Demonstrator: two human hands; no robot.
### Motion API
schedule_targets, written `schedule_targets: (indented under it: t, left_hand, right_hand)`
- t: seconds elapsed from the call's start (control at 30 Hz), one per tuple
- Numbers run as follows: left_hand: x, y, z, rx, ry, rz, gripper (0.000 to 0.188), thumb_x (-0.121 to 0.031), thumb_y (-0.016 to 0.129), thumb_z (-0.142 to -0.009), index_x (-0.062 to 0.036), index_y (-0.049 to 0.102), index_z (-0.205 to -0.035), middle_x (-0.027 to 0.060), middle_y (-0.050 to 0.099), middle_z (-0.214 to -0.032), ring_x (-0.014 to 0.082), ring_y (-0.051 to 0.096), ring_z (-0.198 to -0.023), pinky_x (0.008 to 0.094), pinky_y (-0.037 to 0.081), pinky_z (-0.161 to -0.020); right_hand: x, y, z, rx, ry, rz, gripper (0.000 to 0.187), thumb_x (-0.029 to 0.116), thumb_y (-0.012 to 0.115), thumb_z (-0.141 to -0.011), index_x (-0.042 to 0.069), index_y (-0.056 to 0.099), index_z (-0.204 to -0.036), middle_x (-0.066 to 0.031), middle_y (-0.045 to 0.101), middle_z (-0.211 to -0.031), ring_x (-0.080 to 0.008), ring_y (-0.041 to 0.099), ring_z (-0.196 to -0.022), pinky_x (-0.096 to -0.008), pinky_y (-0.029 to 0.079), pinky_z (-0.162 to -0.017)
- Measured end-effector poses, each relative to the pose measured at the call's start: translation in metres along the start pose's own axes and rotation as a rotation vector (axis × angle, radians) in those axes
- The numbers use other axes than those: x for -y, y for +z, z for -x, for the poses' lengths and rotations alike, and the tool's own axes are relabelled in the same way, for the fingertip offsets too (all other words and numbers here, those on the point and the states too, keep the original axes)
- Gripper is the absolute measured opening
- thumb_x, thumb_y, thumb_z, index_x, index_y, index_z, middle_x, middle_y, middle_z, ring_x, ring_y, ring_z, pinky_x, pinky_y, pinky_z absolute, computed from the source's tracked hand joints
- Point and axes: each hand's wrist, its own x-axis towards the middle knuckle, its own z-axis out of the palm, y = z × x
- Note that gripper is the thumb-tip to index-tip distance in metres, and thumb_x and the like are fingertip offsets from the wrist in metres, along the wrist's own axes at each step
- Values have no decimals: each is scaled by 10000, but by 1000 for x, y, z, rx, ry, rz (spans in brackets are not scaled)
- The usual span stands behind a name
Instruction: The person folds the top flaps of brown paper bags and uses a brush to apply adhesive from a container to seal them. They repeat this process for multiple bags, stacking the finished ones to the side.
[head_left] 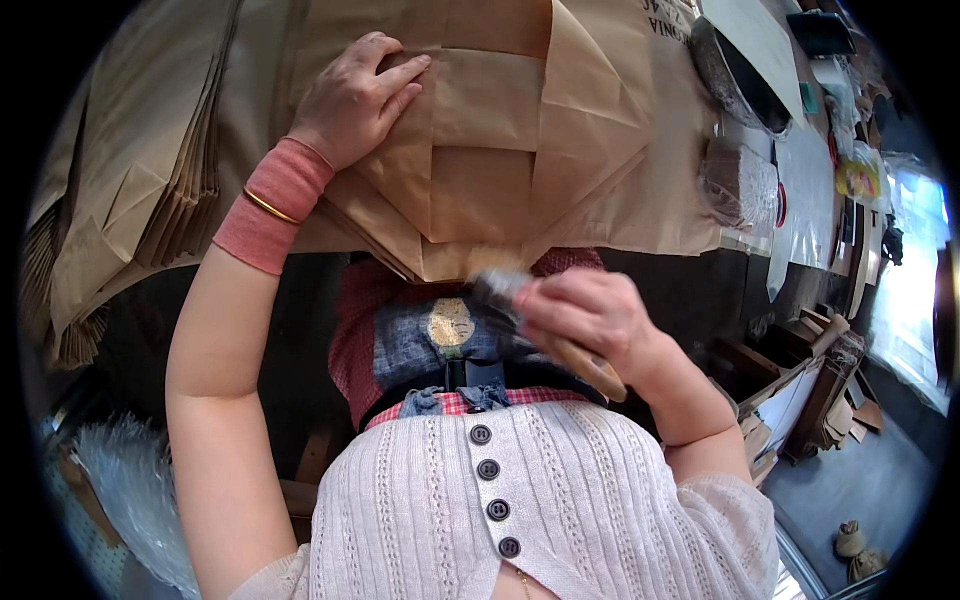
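A brown paper bag (485,105) lies folded on the work surface in front of me, its end spread into an angular shape with overlapping flaps. My left hand (355,98) rests on the bag's left side, fingers stretched out and pressing lightly on the paper. In my right hand (585,318) is a flat brush (502,288) with a wooden handle, gripped near its metal band. Its bristles, smeared by motion, are at the near edge of the bag; whether they touch the paper I cannot tell. More paper layers show beneath the bag.
Stacked folded paper bags (150,150) lie at the left. To the right are a dark oval container (735,80), a plastic-wrapped package (738,183) and clear plastic sheeting (803,185). Crumpled clear plastic (135,490) sits low on the left, and wooden pieces (825,335) low on the right.
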Motion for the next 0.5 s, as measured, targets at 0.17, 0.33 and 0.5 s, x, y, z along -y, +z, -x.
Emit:
schedule_targets:
  t: [0.17,0.33,0.5]
  left_hand:
    - [-12,-21,-1,87,3,24,323,-124,619,-860,-38,618,-1172,155,539,-1083,337,550,-1015,417,463,-890]
    - [-24,-19,14,101,-31,31,362,-128,624,-841,-61,626,-1197,190,537,-1218,377,484,-1197,462,397,-1027]
    - [-24,-20,13,160,-49,26,362,-131,615,-851,-65,628,-1206,197,530,-1303,393,448,-1258,483,374,-1061]
  right_hand:
    - [-14,-74,-31,-248,203,-233,189,26,744,-744,4,705,-927,-99,683,-810,-205,673,-729,-295,526,-619]
    - [-76,-83,-70,-560,649,-413,124,32,717,-803,-17,709,-917,-135,703,-808,-150,666,-709,-293,531,-635]
    - [-154,-67,-106,-451,673,-150,161,122,728,-802,-8,719,-897,-103,708,-747,-134,648,-603,-296,524,-582]
